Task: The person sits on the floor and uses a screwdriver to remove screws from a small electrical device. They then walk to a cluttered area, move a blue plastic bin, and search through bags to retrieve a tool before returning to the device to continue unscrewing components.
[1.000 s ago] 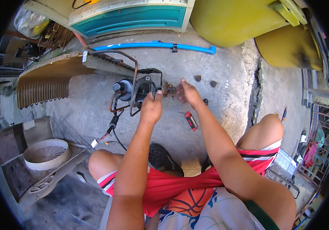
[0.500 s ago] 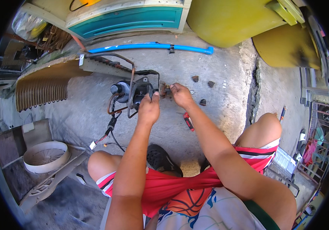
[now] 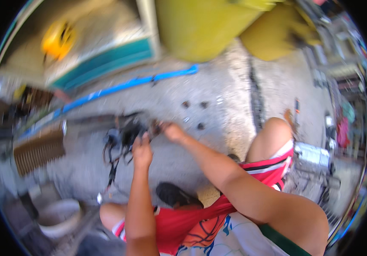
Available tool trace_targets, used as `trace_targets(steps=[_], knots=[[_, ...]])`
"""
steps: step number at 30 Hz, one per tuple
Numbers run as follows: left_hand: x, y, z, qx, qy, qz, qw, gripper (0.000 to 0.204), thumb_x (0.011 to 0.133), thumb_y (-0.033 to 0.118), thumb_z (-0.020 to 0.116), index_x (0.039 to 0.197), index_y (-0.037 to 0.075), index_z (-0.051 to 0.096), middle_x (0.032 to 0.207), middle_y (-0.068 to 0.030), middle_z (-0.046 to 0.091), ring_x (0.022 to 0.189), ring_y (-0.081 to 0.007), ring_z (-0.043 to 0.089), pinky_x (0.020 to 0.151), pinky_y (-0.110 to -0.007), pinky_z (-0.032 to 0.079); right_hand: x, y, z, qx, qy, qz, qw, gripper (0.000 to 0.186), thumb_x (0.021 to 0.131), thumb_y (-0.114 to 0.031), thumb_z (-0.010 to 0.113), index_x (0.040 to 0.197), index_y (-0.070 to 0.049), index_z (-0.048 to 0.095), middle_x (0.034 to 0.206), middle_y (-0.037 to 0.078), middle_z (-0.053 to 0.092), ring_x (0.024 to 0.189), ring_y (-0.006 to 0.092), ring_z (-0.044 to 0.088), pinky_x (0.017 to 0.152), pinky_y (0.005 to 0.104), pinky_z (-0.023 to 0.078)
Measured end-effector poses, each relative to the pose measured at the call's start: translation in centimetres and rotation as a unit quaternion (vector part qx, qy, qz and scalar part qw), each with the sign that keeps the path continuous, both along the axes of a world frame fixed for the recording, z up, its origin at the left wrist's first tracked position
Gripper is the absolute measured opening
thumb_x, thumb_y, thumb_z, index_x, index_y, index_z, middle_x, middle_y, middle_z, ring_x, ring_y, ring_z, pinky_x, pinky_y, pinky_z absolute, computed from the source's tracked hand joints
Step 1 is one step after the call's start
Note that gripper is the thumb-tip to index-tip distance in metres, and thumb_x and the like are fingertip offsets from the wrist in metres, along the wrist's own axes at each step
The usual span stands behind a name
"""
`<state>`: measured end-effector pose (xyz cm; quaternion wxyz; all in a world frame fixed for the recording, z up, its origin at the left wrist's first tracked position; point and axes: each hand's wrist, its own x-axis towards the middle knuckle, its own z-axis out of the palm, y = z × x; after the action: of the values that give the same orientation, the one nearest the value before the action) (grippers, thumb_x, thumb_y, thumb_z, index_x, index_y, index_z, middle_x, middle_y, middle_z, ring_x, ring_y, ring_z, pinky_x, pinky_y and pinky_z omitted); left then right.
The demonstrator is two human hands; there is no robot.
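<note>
A dark machine part with bent tubes and a wire lead, like a compressor unit (image 3: 132, 129), rests on the concrete floor ahead of me; motion blur smears its details. My left hand (image 3: 142, 152) is closed on its near edge. At the unit's right end, my right hand (image 3: 173, 131) pinches near a small rust-brown piece (image 3: 154, 126); the blur hides exactly what its fingers grip. A white plug (image 3: 99, 197) ends the wire lead. Several small dark lumps, one a brown chunk (image 3: 186, 104), lie on the floor to the right of the unit.
A blue pipe (image 3: 123, 83) lies beyond the unit, before a teal-fronted cabinet (image 3: 102, 64). Large yellow drums (image 3: 196, 30) stand at the back. A finned brown coil panel (image 3: 39, 149) and a round white housing (image 3: 59, 218) are at left. A crack (image 3: 256, 91) runs along the floor at right.
The whole view has swung and blurred, so the scene sits tilted and further left. Both hands stay at the unit. The red-and-black tool on the floor is no longer visible.
</note>
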<state>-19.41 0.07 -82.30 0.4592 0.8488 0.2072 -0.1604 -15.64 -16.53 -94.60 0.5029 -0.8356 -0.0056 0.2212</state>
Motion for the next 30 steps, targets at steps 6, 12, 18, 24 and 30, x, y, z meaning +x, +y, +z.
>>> trace_targets(steps=[6,12,18,24,30], knots=[[1.0,-1.6,2.5,-0.082,0.040,0.022,0.996,0.053,0.101,0.034,0.062,0.144,0.006,0.049,0.102,-0.0052,0.063,0.067,-0.0116,0.053,0.051,-0.027,0.041,3.5,-10.5,11.1,-0.161,0.111,0.038,0.980,0.057,0.104,-0.052,0.043,0.119,-0.003,0.069,0.118,0.026,0.070,0.112,0.0429,0.065,0.100,0.0491,0.050],[-4.7,-1.5,11.7,0.018,0.001,-0.127,0.992,0.048,0.101,0.021,0.062,0.138,-0.008,0.051,0.136,-0.0232,0.059,0.129,-0.0313,0.054,0.112,-0.040,0.039,0.2,-26.3,26.2,-0.119,0.091,-0.155,0.976,0.046,0.099,-0.045,0.056,0.114,-0.004,0.071,0.109,0.025,0.071,0.104,0.0417,0.068,0.093,0.0478,0.052],[-8.3,-7.3,25.3,-0.021,0.203,-0.163,0.965,0.038,0.097,0.024,0.069,0.124,-0.001,0.063,0.119,-0.0183,0.065,0.108,-0.0291,0.062,0.093,-0.040,0.050,-12.8,-39.4,36.5,-0.066,0.166,-0.390,0.903,0.046,0.096,-0.045,0.061,0.114,-0.005,0.072,0.114,0.024,0.070,0.105,0.0401,0.068,0.093,0.0446,0.053],[-4.1,-16.5,37.4,0.080,0.109,-0.420,0.897,0.036,0.094,0.027,0.071,0.117,0.000,0.070,0.119,-0.0215,0.067,0.112,-0.0343,0.062,0.099,-0.042,0.048,-36.4,-41.6,40.4,-0.202,0.334,-0.347,0.853,0.048,0.093,-0.042,0.055,0.112,-0.001,0.071,0.111,0.029,0.070,0.105,0.0449,0.068,0.094,0.0520,0.053],[3.5,-21.2,42.8,0.152,0.155,-0.430,0.876,0.033,0.092,0.027,0.072,0.107,-0.002,0.072,0.111,-0.0212,0.072,0.105,-0.0331,0.068,0.094,-0.041,0.052,-52.7,-38.4,49.1,-0.142,0.499,-0.336,0.786,0.038,0.091,-0.032,0.052,0.101,-0.004,0.077,0.107,0.024,0.073,0.103,0.0393,0.072,0.090,0.0511,0.057]])
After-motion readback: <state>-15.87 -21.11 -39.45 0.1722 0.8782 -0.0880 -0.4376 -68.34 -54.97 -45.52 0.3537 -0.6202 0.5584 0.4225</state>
